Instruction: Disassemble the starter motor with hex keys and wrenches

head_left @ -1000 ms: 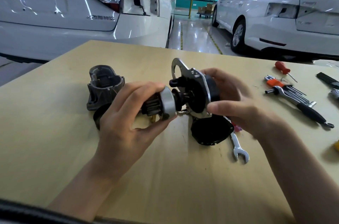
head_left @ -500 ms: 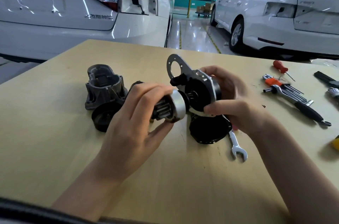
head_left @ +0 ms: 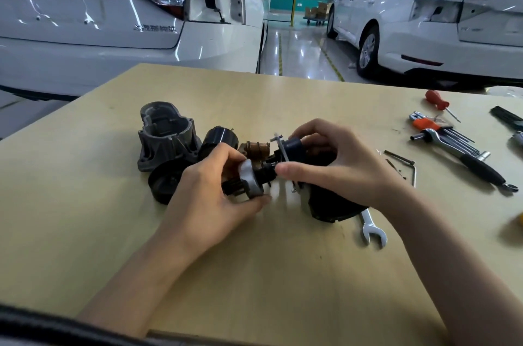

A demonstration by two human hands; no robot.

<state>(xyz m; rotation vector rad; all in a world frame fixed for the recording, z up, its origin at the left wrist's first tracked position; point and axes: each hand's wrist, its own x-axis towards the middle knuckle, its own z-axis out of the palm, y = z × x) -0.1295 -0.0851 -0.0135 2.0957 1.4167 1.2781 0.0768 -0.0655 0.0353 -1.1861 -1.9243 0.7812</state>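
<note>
The starter motor assembly (head_left: 285,158) sits between the two hands, low over the middle of the bench (head_left: 85,204). The left hand (head_left: 215,204) curls round its silver-collared pinion end (head_left: 250,178) — the right hand (head_left: 334,167) grips the black body and plate, thumb stretched toward the shaft. The plate is motion-blurred, and the right hand hides most of the body. Left of the hands stand a grey housing (head_left: 165,139) and a black cap (head_left: 167,183); a spanner (head_left: 372,229) lies near right.

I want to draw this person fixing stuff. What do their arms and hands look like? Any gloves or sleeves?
No gloves: the left hand and right hand are bare. Both forearms are bare too, with no sleeves, watch, rings or bracelets showing. The nails look short and plain.
</note>
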